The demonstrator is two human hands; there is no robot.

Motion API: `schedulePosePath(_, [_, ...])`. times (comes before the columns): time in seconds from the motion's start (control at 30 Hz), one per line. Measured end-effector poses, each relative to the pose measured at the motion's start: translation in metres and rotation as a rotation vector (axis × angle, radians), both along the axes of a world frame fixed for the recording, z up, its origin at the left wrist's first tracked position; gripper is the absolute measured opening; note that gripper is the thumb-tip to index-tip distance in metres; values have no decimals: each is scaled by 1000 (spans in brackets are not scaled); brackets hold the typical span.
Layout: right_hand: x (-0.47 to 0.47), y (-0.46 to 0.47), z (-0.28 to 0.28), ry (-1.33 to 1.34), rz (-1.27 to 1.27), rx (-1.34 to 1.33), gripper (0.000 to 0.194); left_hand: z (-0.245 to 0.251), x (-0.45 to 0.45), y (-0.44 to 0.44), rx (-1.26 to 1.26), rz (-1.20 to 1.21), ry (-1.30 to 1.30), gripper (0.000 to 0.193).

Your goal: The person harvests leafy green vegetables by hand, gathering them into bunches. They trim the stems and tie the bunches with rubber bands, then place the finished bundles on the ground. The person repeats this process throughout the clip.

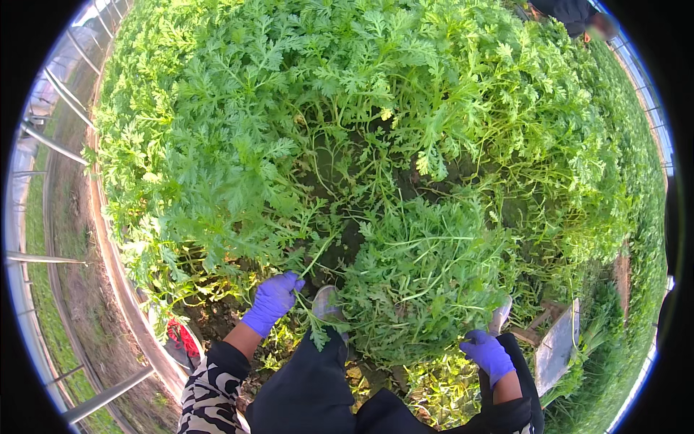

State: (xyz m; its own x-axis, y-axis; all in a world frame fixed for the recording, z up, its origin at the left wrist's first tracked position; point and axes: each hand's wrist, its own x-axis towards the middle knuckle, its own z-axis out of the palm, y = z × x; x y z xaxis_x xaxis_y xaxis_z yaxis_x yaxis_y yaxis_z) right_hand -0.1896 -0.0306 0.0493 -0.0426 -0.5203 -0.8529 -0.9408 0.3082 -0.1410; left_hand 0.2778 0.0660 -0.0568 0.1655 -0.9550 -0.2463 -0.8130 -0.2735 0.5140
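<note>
My left hand [272, 304], in a purple glove, is shut on a stem of leafy greens [320, 255] that look like crown daisy. The stem slants up and right from the fist, and a leafy part hangs below it. My right hand [489, 355], gloved alike, is above my right knee with its fingers bent. Whether those fingers hold anything is too small to tell. Between the hands lies a heap of loose cut greens [423, 287], its stems pointing several ways. Tall standing greens [233, 119] rise beyond it.
A wooden stool or board [558, 350] stands tilted at the right. Another person [569, 16] is among the plants at the top right. At the left run a pale bed edge [111, 260] and metal greenhouse poles [108, 395]. A red item [182, 339] lies near my left sleeve.
</note>
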Motion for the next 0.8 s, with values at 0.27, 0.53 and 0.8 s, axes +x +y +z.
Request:
schedulePosePath(0.27, [4, 16, 142, -401, 137, -539, 48, -70, 7, -110, 271, 394, -59, 40])
schedulePosePath(0.53, [29, -5, 140, -364, 511, -388, 60, -115, -1, -159, 240, 607, 86, 71])
schedulePosePath(0.8, [28, -14, 144, -247, 561, -368, 62, -225, -8, -130, -67, 393, -264, 35])
